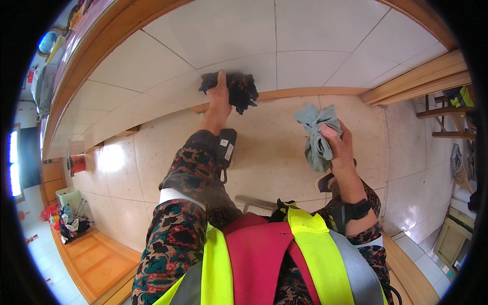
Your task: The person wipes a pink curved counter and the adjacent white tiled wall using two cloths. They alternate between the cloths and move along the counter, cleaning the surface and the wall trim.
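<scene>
My left hand (219,97) grips a crumpled dark cloth (242,89) against the white tiled wall (244,70), low down and just above the wooden baseboard (312,92). The thumb lies along the cloth and the other fingers are hidden. My right hand (337,143) holds a bunched pale blue-green cloth (318,152) above the floor, to the right of the dark one. The two cloths are apart. A black device with labels is strapped at my left wrist, and a black band circles my right forearm.
A red bucket (77,164) stands on the floor at the far left, beyond it a pile of clothes and bags (70,225). On the right are a wooden door frame (419,78), a wooden stool (446,114) and a broom (462,177). Beige tiles (267,133) cover the floor.
</scene>
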`<state>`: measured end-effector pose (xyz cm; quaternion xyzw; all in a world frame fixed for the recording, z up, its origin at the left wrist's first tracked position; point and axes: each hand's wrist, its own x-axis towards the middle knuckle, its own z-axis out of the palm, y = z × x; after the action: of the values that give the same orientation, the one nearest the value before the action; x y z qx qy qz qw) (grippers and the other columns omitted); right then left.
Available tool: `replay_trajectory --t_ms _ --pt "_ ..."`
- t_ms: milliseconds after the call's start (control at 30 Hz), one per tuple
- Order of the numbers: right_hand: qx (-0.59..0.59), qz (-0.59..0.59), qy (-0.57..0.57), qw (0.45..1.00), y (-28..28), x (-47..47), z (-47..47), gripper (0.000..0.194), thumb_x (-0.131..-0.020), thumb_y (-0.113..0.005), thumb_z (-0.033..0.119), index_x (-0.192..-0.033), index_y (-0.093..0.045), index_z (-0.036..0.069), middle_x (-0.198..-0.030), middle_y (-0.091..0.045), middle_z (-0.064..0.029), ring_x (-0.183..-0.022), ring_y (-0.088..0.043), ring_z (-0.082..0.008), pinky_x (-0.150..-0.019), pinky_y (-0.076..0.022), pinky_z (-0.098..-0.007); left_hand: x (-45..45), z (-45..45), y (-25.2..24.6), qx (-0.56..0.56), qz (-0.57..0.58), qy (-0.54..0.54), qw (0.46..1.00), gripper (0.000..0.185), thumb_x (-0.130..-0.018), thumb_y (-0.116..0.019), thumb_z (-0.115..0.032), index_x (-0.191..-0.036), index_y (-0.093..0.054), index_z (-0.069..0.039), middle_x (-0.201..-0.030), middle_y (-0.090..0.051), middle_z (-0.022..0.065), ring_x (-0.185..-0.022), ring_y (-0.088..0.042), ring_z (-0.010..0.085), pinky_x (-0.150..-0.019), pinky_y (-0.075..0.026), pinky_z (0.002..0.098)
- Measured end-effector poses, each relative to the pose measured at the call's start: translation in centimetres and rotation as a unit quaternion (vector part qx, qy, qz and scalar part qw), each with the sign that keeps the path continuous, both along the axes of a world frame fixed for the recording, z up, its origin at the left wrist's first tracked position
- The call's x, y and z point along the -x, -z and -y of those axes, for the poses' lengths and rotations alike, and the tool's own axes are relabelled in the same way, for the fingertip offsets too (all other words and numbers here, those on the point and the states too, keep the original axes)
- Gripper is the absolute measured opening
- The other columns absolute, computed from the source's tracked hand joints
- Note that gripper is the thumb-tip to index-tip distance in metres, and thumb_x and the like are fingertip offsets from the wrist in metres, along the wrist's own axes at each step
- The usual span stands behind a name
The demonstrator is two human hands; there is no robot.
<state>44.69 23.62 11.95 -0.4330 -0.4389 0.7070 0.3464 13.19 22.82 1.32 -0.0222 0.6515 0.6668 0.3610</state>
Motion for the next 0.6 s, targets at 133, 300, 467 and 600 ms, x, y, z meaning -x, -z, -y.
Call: replay_trajectory --t_ms 133,300,467,600 --pt "-0.002 -0.017 -0.002 1.000 0.2 0.2 0.1 0.024 -0.080 -0.067 0.020 -0.092 -0.060 0.001 -0.074 -0.057 0.0000 -0.061 -0.051 -0.0067 -0.056 -0.0428 -0.0219 0.4 -0.3 0.3 -0.015 0.001 0.007 1.000 0.047 -0.082 -0.067 -0.040 -0.107 -0.058 -0.002 -0.094 -0.060 0.0083 -0.078 -0.058 0.0201 -0.065 -0.050 0.0368" --pt "-0.010 -0.005 0.000 1.000 0.2 0.3 0.0 0.023 -0.080 -0.067 0.021 -0.090 -0.060 0.001 -0.074 -0.057 0.0001 -0.061 -0.051 -0.0066 -0.056 -0.0425 -0.0217 1.0 0.9 1.7 -0.058 -0.142 0.093 0.984 0.049 -0.081 -0.069 -0.037 -0.107 -0.057 0.002 -0.094 -0.059 0.0108 -0.078 -0.058 0.0212 -0.066 -0.050 0.0367" --pt "0.001 -0.005 -0.002 1.000 0.2 0.5 -0.1 0.024 -0.079 -0.067 0.022 -0.090 -0.060 0.001 -0.074 -0.057 0.0004 -0.063 -0.050 -0.0064 -0.057 -0.0421 -0.0215 1.9 2.1 2.4 0.055 -0.228 0.146 0.961 0.051 -0.079 -0.070 -0.038 -0.108 -0.056 0.001 -0.096 -0.060 0.0110 -0.080 -0.059 0.0232 -0.067 -0.050 0.0379" --pt "-0.011 0.003 -0.013 1.000 0.2 0.8 -0.2 0.025 -0.079 -0.066 0.023 -0.090 -0.060 0.001 -0.074 -0.056 0.0010 -0.063 -0.049 -0.0062 -0.057 -0.0414 -0.0215 2.8 2.8 2.1 0.217 -0.527 0.262 0.779 0.050 -0.081 -0.066 -0.043 -0.109 -0.058 -0.002 -0.097 -0.061 0.0096 -0.083 -0.059 0.0220 -0.069 -0.049 0.0361"
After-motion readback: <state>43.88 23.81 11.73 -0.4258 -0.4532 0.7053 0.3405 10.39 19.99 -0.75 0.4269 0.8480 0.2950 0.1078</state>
